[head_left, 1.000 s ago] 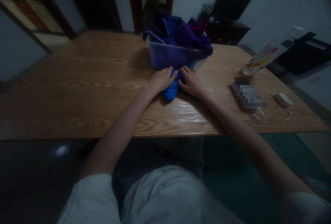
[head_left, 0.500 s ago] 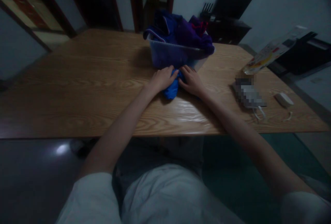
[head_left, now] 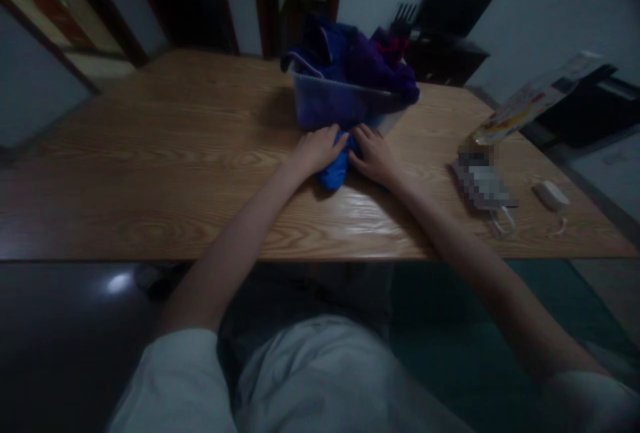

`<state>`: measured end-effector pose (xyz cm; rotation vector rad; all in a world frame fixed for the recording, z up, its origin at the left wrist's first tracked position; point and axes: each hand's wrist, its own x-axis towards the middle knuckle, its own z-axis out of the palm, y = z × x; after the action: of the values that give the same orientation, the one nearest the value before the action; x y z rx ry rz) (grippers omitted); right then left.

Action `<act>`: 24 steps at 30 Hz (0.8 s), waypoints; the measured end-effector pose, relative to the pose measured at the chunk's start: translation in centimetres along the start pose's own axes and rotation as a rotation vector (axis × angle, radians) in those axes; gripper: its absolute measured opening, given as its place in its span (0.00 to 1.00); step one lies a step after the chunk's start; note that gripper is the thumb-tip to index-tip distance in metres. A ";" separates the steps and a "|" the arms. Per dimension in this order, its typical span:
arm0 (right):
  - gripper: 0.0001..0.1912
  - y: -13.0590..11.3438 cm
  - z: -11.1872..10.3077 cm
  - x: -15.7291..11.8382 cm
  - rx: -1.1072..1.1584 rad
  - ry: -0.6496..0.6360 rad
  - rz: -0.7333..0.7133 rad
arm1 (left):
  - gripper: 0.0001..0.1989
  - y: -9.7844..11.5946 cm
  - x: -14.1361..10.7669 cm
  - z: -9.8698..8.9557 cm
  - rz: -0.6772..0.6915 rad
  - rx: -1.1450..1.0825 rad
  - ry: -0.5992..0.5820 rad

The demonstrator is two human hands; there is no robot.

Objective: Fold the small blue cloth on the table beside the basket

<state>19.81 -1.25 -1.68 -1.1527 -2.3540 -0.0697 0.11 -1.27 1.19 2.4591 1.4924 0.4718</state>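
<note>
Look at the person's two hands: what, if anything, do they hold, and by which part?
Both the left hand and the right hand rest on a small blue cloth, pressing its upper sides against the table; whether the fingers truly grip it cannot be told.

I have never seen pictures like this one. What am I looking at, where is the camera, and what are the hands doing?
There is no machine here. A person wears a camera on the head, so you look down along both bare arms. The left hand and the right hand press together on a small blue cloth lying on a wooden table. Just behind it stands a plastic basket full of blue and purple clothes. To the right lie a small white device with a cord and a printed packet. The room is dim, so finer details are hard to tell.
</note>
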 end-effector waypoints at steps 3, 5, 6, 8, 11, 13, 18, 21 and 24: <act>0.20 -0.2 -0.1 0.0 0.002 -0.004 0.008 | 0.25 0.0 0.0 0.0 -0.008 -0.008 -0.002; 0.20 -0.3 -0.2 0.0 0.001 -0.007 0.012 | 0.25 0.1 -0.1 0.0 -0.010 -0.013 0.002; 0.20 -0.3 -0.2 0.0 0.001 -0.008 0.014 | 0.25 0.1 -0.1 0.0 -0.010 -0.015 0.006; 0.19 -0.3 -0.2 0.0 0.000 -0.011 0.018 | 0.26 0.1 -0.1 0.0 -0.008 -0.018 0.012; 0.19 -0.1 -0.1 -0.1 -0.006 -0.007 0.022 | 0.26 0.1 -0.1 0.0 -0.011 -0.023 0.016; 0.19 0.0 0.0 -0.1 -0.012 -0.003 0.022 | 0.26 0.1 -0.1 0.1 -0.013 -0.028 0.013; 0.19 0.1 0.2 -0.1 -0.007 -0.010 0.027 | 0.27 0.1 -0.1 0.1 -0.021 -0.037 0.005; 0.20 0.1 0.2 -0.1 0.005 -0.015 0.033 | 0.27 0.1 -0.1 0.0 -0.026 -0.042 -0.001; 0.21 0.1 0.1 -0.1 0.017 -0.024 0.032 | 0.28 0.2 -0.2 -0.1 -0.027 -0.040 -0.007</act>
<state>19.84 -1.22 -1.81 -1.1887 -2.3523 -0.0251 0.15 -1.52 1.30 2.4051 1.4965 0.4831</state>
